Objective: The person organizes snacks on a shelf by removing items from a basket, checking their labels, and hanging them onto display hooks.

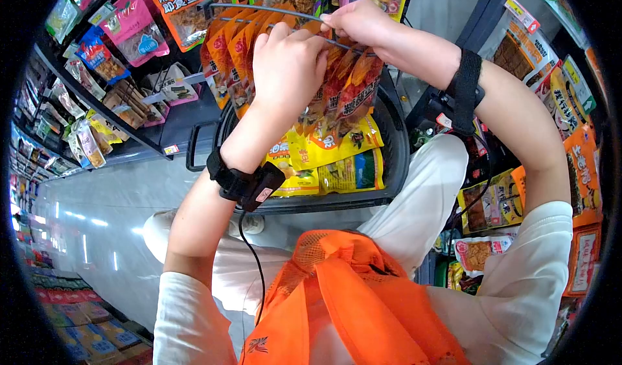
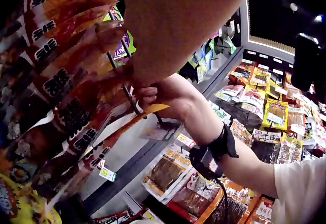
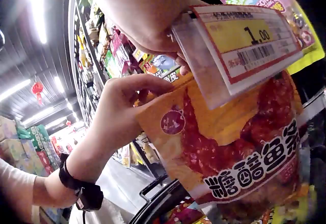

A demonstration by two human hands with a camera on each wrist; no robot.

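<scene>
A row of orange-and-red snack packets hangs from a dark metal display hook. My left hand grips the packets near their top edges, fingers curled over them; its fingertips are partly hidden. At the hook's front end, my right hand pinches the metal with thumb and fingers. A price tag reading 1.00 hangs just below the right hand in the right wrist view, in front of the nearest packet. Beneath the hanging packets stands a black basket containing yellow packets.
Other hanging snack bags line the rack behind and to the left. Shelves of packaged snacks stand close on the right. Grey floor extends to the left. The person's knee is beside the basket.
</scene>
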